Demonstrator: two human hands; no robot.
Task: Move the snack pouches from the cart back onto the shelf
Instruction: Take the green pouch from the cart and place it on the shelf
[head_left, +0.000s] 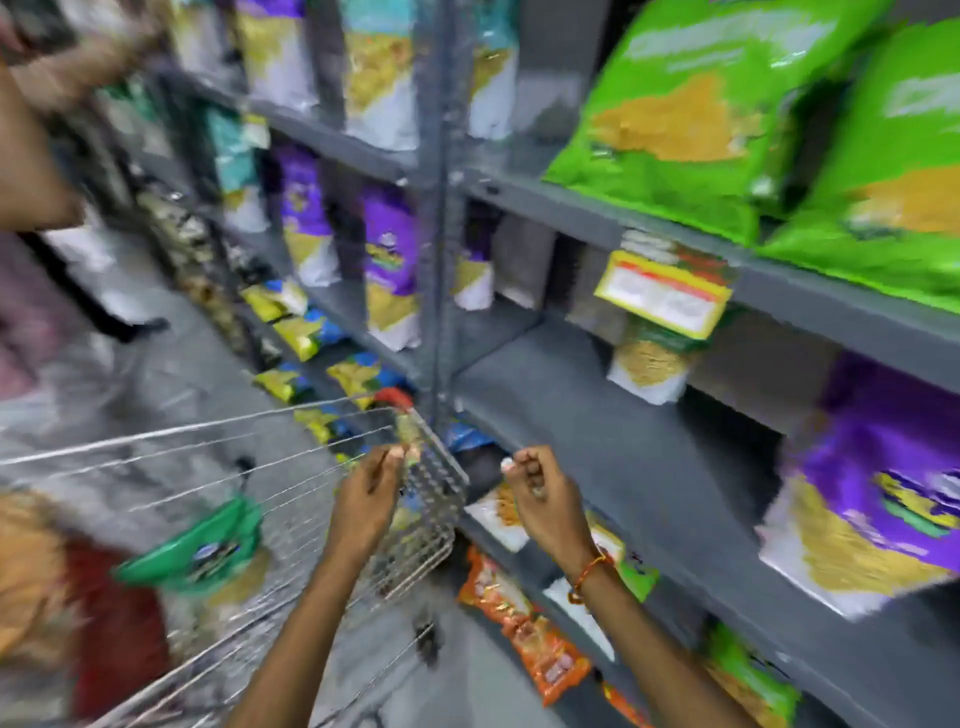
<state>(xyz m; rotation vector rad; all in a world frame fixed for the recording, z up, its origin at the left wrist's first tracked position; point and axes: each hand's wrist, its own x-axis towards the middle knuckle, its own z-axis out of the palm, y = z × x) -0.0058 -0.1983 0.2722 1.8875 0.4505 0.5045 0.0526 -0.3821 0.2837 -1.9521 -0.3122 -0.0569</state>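
The frame is blurred by motion. A wire shopping cart (291, 519) stands at the lower left, and a green-topped snack pouch (208, 551) lies inside it. My left hand (366, 501) hovers over the cart's right front corner, fingers loosely curled, nothing visibly in it. My right hand (540, 496), with a red thread on the wrist, is curled into a loose fist between the cart and the grey metal shelf (597, 441); it holds nothing. A bare stretch of that shelf lies just beyond my right hand.
Purple-and-white pouches (872, 499), large green bags (701, 114) and orange packets (524, 623) fill the shelves on the right. A vertical shelf post (441, 234) rises ahead. Another person's arm (36, 130) reaches in at the top left. Red and orange items (78, 613) fill the cart's near end.
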